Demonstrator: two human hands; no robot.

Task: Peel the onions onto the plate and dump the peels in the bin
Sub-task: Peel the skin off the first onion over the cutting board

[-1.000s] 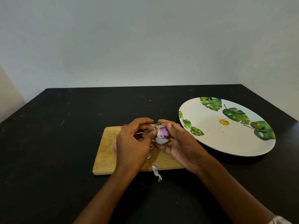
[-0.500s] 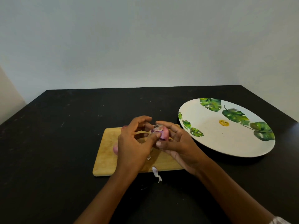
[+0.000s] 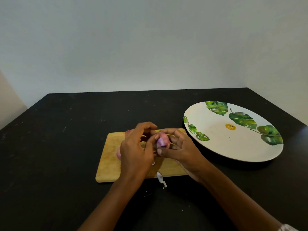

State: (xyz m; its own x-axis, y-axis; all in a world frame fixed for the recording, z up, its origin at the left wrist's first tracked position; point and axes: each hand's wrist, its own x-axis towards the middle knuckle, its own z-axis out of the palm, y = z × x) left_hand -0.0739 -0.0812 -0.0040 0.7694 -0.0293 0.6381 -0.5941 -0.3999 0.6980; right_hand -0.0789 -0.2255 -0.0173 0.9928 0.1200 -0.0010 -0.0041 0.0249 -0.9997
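A small purple-pink onion is held above the wooden cutting board. My right hand cups it from the right and below with curled fingers. My left hand pinches its left side with thumb and fingertips. Two more pink onions peek out behind my left hand, one at the board's far edge and one at the left. The white plate with green leaves lies to the right with nothing on it. No bin is in view.
A torn scrap of onion skin lies at the board's near edge, and a smaller bit lies on the board. The black table ends at a pale wall behind.
The onion has been turned in my hands, its pink top now up, and both hands have closed tighter around it. The board and plate have not moved.
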